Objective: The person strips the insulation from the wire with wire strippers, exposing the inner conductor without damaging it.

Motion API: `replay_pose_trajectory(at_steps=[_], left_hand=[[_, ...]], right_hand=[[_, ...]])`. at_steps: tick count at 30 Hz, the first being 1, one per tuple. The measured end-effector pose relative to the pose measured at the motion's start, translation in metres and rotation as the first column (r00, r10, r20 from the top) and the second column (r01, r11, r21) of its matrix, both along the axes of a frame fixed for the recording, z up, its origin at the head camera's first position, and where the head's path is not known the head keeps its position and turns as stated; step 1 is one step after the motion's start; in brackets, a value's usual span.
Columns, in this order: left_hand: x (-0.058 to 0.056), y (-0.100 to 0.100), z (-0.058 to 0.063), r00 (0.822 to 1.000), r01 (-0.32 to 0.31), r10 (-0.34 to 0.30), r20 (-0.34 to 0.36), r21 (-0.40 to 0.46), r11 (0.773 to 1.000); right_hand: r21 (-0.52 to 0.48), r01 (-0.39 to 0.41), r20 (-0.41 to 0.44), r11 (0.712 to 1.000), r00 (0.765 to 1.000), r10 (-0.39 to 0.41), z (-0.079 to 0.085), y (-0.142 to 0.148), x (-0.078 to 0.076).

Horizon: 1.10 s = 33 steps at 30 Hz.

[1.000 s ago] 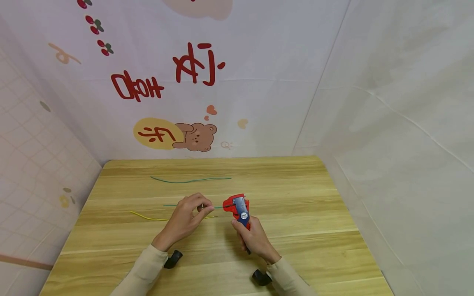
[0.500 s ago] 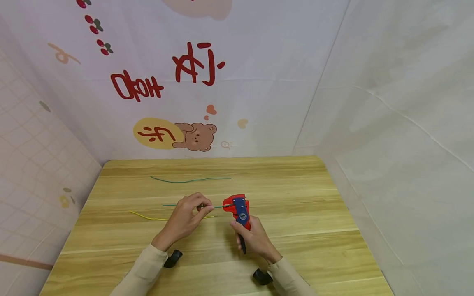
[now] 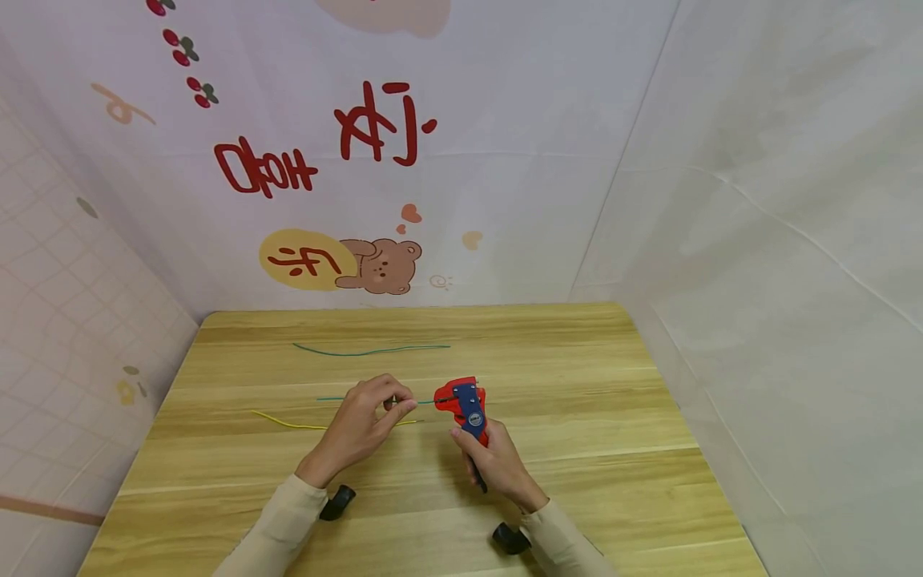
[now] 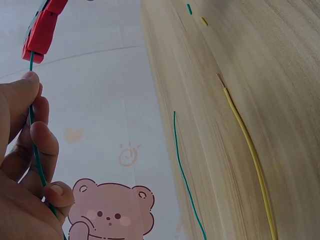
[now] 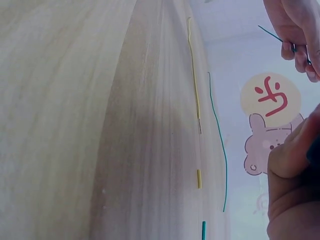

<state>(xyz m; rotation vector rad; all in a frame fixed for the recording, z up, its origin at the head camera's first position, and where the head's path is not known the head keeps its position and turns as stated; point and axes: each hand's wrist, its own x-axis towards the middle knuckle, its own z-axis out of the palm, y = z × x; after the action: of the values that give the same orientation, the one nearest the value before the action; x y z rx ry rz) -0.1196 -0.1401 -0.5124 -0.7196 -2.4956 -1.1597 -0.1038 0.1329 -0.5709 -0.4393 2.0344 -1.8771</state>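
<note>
Red-and-blue wire stripper (image 3: 469, 401): shows a slight turn since half a second ago, with lower black handle end now farther right; sits raised above the pale wood-grain table (image 3: 613, 481), in the bare right hand (image 3: 497, 465).
Thin green insulated wire (image 3: 425, 402): enters the stripper's red head, runs back through the bare left hand (image 3: 368, 413), and pokes out beyond.
Left hand: pinches the green wire between thumb and forefinger near the stripper; has the other fingers bent.
Right hand: grasps the stripper's handles with fingers wrapped round.
Yellow insulated wire (image 3: 284, 422): lies on the table, partly hidden by the left hand; ends in bare copper on the stripper's side.
Second thin green wire (image 3: 371, 353): lies gently bowed toward the table's far edge, apart from both hands.
Short yellow tube piece (image 4: 204, 21) and short green tube piece (image 4: 189, 9): rest near each other on the table, visible in both wrist views.
Beige sleeves (image 3: 281, 521): reach almost to the wrists.
White printed cloth wall (image 3: 505, 104): rises behind the table, with a brown cartoon bear (image 3: 389, 276) low down.
</note>
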Motion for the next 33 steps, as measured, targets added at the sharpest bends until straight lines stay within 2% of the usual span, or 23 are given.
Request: replay_pose_trajectory(at_steps=[12,22,33], left_hand=[[0.0002,-0.0008,0.0004,1.0,0.011,-0.011,-0.002,-0.003,1.0],[0.0007,-0.0029,-0.0018,1.0,-0.001,0.001,-0.014,-0.004,1.0],[-0.0001,-0.0027,-0.0024,1.0,0.013,-0.013,-0.014,0.005,1.0]], right_hand=[[0.009,0.002,-0.021,1.0,1.0,-0.001,0.0015,-0.0013,0.0005],[-0.049,-0.086,-0.008,0.995,0.996,0.086,0.0008,0.0001,-0.0012],[-0.021,-0.032,-0.049,0.999,0.998,0.031,0.0017,-0.0024,0.0009]])
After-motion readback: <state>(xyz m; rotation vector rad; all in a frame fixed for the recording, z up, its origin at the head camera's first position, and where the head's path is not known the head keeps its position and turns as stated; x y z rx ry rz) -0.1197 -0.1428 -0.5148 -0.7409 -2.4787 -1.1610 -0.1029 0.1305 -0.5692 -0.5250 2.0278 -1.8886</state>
